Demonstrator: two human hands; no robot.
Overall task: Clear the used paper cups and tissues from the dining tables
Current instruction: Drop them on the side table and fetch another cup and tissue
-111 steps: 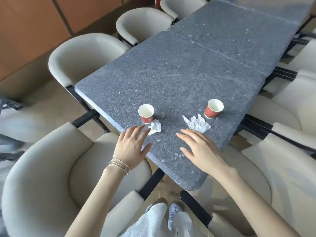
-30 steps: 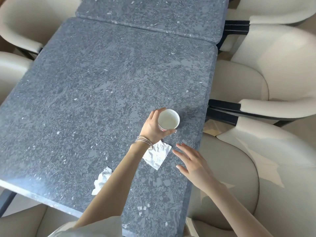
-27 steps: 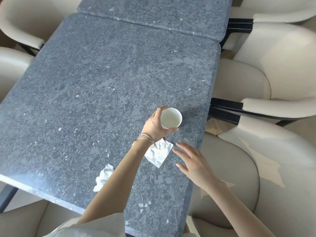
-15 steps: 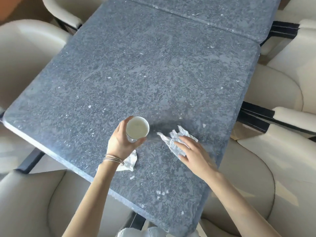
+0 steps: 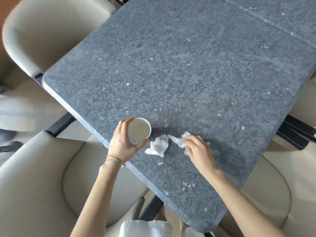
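Paper cup (image 5: 139,129), white inside, mouth up, sits in the left hand (image 5: 123,141) near the table's near-left edge; thumb and fingers curl around its wall, gripping it. Whether its base touches the table (image 5: 171,74) cannot be told. Just right of the cup, a crumpled tissue (image 5: 158,145) lies flat on the dark speckled stone, free of both hands. Right of that, touching or nearly touching it, a second tissue (image 5: 177,140) is pinched in the fingertips of the right hand (image 5: 198,151), fingers drawn together over the paper. Thin bangles (image 5: 115,161) ring the left wrist. Cream padded chairs (image 5: 42,177) crowd the table's edges on both sides of the cup.
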